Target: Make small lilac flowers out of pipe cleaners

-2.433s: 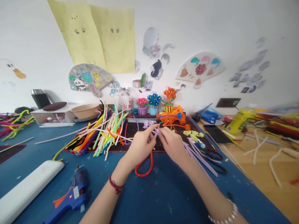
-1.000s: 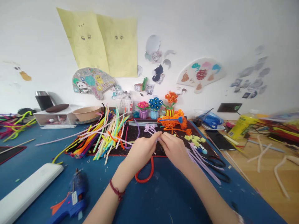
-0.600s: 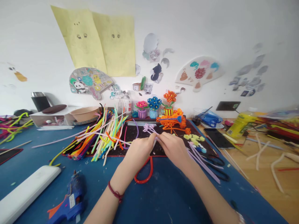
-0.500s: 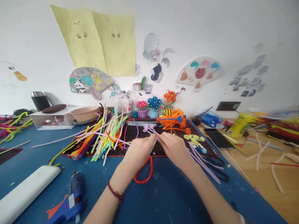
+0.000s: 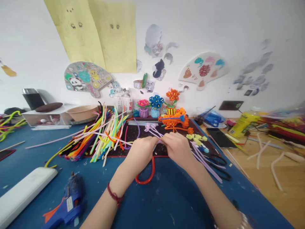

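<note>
My left hand and my right hand meet over the front of the black mat, fingertips nearly touching. Both are closed in a pinch on a lilac pipe cleaner, whose looped, petal-like end points away from me. The part between my fingers is mostly hidden. Under my left hand a red loop lies on the blue table. Beside my right hand are loose lilac pipe cleaners, small pale yellow pieces and black-handled scissors.
A heap of colourful pipe cleaners lies to the left. Potted pipe-cleaner flowers stand along the wall, with orange pieces in front. A blue glue gun and a white case rest at front left. A phone lies right.
The camera view has shifted slightly, so the scene sits higher and further left. My right fingers have curled in more; both hands keep hold of the lilac pipe cleaner.
</note>
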Motion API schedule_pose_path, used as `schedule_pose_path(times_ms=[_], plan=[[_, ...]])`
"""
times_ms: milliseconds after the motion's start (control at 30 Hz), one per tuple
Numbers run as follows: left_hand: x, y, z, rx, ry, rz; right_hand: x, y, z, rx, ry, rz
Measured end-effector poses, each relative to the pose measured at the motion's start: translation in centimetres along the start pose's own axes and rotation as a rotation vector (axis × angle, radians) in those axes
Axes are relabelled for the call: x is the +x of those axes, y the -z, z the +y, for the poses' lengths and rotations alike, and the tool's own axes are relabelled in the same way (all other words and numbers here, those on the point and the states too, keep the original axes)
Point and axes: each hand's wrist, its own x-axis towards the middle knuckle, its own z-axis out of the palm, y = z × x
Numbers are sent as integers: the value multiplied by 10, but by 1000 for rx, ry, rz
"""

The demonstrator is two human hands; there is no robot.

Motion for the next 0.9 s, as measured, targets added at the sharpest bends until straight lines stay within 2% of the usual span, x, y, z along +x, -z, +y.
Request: schedule_pose_path(times_ms=[133, 267, 333, 400, 500, 533, 600, 733, 833, 900], plan=[[2, -1, 3, -430, 176, -7, 1, 2, 1, -3, 57, 61], [3, -1, 6, -1006, 351, -174, 1, 7, 0, -9, 105, 150], [3, -1, 7, -1083, 359, -203, 0, 9, 1, 2, 96, 158], [3, 0, 8, -854, 316, -127, 1, 9, 3, 58, 47, 121], [2, 1, 8, -178, 187, -9, 3, 9, 8, 299, -89, -53], [1, 1, 7, 10, 127, -15, 3, 9, 10, 416, -139, -135], [0, 2, 6, 231, 0, -63, 4, 10, 14, 647, -230, -288], [-1, 3, 6, 335, -171, -61, 3, 14, 18, 933, -372, -436], [-2, 3, 5, 346, -210, -30, 3, 16, 16, 1115, -464, -458], [-2, 3, 4, 325, -199, -21, 4, 17, 14, 1160, -502, -435]])
